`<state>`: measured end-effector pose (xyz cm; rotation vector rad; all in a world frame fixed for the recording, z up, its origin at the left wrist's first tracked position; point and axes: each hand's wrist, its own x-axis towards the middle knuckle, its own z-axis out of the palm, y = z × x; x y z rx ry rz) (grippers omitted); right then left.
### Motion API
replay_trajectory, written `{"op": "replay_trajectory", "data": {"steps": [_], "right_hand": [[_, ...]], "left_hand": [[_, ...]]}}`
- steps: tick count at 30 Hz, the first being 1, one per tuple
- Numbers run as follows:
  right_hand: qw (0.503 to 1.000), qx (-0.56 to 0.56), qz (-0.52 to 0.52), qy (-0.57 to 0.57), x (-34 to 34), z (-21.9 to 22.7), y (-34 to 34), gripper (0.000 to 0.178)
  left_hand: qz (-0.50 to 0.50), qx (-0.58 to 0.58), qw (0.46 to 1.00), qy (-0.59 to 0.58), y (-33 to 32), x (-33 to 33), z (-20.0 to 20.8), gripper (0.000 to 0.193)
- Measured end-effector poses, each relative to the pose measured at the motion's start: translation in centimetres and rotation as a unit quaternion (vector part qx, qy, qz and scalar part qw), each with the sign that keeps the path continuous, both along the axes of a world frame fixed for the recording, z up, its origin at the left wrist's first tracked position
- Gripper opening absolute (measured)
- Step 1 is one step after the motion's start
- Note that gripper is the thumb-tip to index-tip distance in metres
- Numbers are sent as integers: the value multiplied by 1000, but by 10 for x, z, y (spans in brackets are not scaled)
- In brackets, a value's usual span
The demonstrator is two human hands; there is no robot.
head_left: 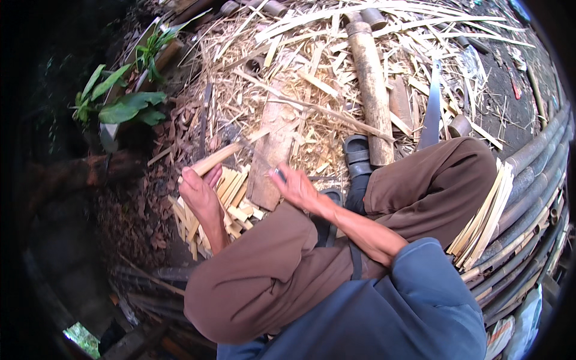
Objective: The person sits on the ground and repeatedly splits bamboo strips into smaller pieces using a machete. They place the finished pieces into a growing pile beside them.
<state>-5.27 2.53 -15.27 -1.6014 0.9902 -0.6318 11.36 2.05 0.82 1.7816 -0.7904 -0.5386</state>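
Observation:
My left hand (202, 191) is closed around the near end of a pale bamboo strip (219, 157), which slants up and to the right. My right hand (295, 187) grips a knife (263, 157) by its handle. The knife's thin blade reaches up and left to the strip and appears to touch it; the exact contact is too small to tell. Beneath the strip and knife lies a flat wooden board (263, 187), its near end by my knee. A pile of split bamboo strips (233, 191) lies beside my left hand, partly hidden by it.
Shavings (324, 129) cover the ground ahead. A thick bamboo pole (371, 90) lies near my sandal (357, 155), with a handsaw (432, 111) to its right. Another bundle of strips (485, 219) rests on bamboo poles (528, 198) at my right. Leafy plants (129, 105) stand far left.

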Motion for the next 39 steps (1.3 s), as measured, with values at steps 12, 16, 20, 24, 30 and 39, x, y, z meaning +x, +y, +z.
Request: {"op": "replay_trajectory", "data": {"steps": [12,16,20,24,30,39], "right_hand": [[999,11,22,27,-14,-12,-6,41],[986,98,-72,113,-25,-52,-30,43],[993,15,-36,112,-34,-56,-17,46],[983,116,-2,143,-47,-70,-35,44],[962,-229,-138,57,-37,38,-48,47],[947,-292,-99,84,-148,177,-63,35]], "left_hand": [[19,12,1000,-4,-6,2,6,53],[7,1,1000,10,-12,3,1,52],[8,25,1000,1,-8,11,0,51],[31,39,999,7,4,26,4,53],[-19,-21,994,109,59,70,56,46],[-239,-92,906,337,-3,55,65,38]]}}
